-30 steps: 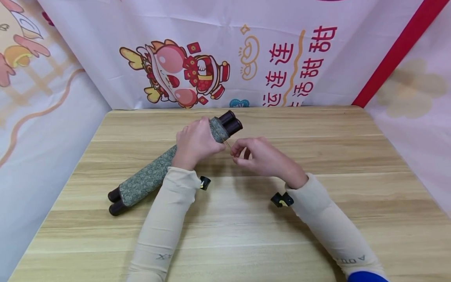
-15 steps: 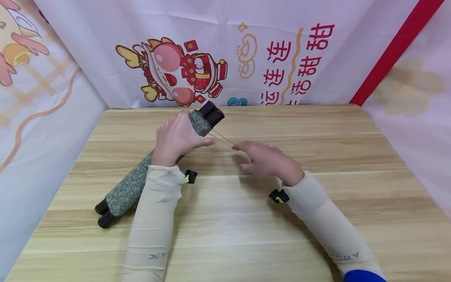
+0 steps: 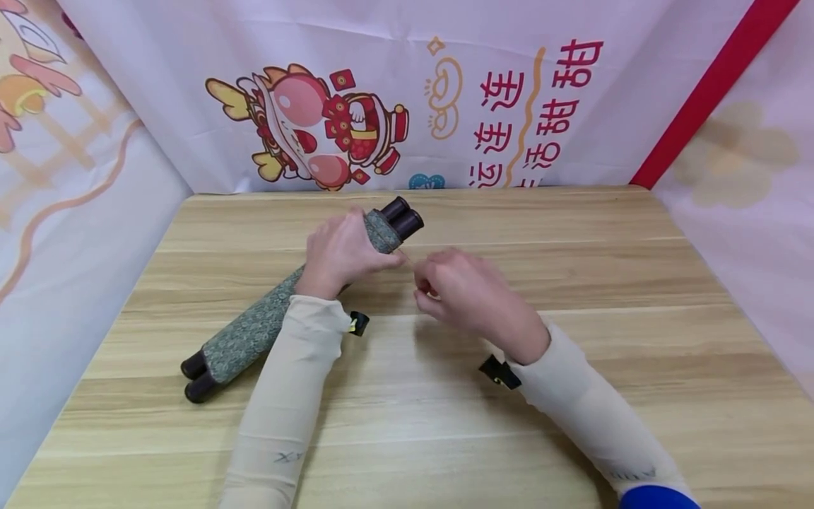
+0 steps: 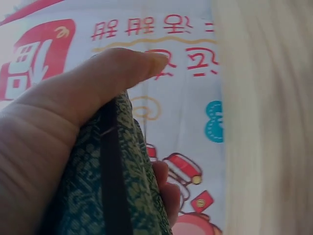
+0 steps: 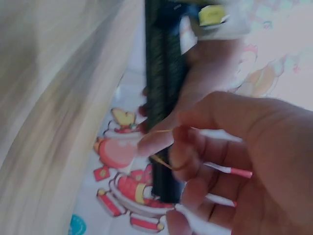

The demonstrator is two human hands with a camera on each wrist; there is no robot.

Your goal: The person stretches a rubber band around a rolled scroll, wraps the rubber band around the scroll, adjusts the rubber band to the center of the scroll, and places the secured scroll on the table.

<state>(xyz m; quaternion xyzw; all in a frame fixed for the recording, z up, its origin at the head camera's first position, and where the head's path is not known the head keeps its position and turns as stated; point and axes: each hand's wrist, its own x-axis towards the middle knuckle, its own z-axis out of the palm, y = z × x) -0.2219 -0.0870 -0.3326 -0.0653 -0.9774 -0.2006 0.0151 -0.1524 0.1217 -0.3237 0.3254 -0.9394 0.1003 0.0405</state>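
Note:
A rolled scroll (image 3: 251, 331) in green patterned cloth, with paired dark rod ends, lies slantwise over the table in the head view. My left hand (image 3: 340, 254) grips it near the far end; in the left wrist view the thumb (image 4: 112, 73) lies across the near side and fingertips show beyond. A thin rubber band (image 5: 162, 160) runs from the scroll's far end to my right hand (image 3: 470, 293), whose curled fingers hold it. The right wrist view is blurred, but the band loops over those fingers.
The wooden table (image 3: 407, 424) carries the scroll and meets a white printed cloth (image 3: 381, 42) at its back edge. More printed cloth hangs at both sides. Small black clips (image 3: 500, 372) sit at the sleeve cuffs.
The scroll and left hand moved left, then part way back right. The band was stretched long half a second ago and spans a shorter gap now. The right hand's fingers have curled in.

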